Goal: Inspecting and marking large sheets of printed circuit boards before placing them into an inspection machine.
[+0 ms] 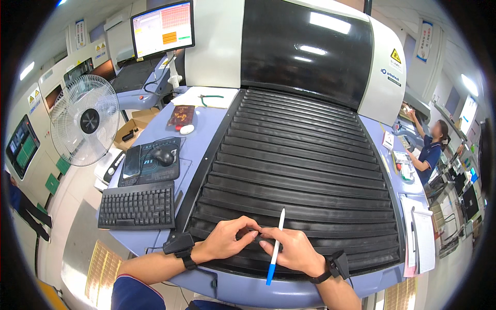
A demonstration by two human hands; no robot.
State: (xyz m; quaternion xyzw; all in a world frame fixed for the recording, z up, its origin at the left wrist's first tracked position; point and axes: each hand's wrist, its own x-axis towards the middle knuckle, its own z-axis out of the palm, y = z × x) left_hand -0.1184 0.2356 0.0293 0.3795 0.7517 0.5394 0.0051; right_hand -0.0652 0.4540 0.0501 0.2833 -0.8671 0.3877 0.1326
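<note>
My right hand is closed, with a white pen with a blue end held slantwise between its fingers. The blue end points down toward the table's front edge. My left hand is curled, thumb and forefinger bent toward each other. Its fingertips meet those of my right hand; whether something small lies between them is hidden. Both hands are over the near part of a black ribbed, bellows-like cover. A dark strapped device sits on each wrist.
On the left stand a keyboard, a mouse, a phone and a fan. Green-handled pliers lie farther back, below a monitor. A clipboard with paper is at right. Another person works beyond it.
</note>
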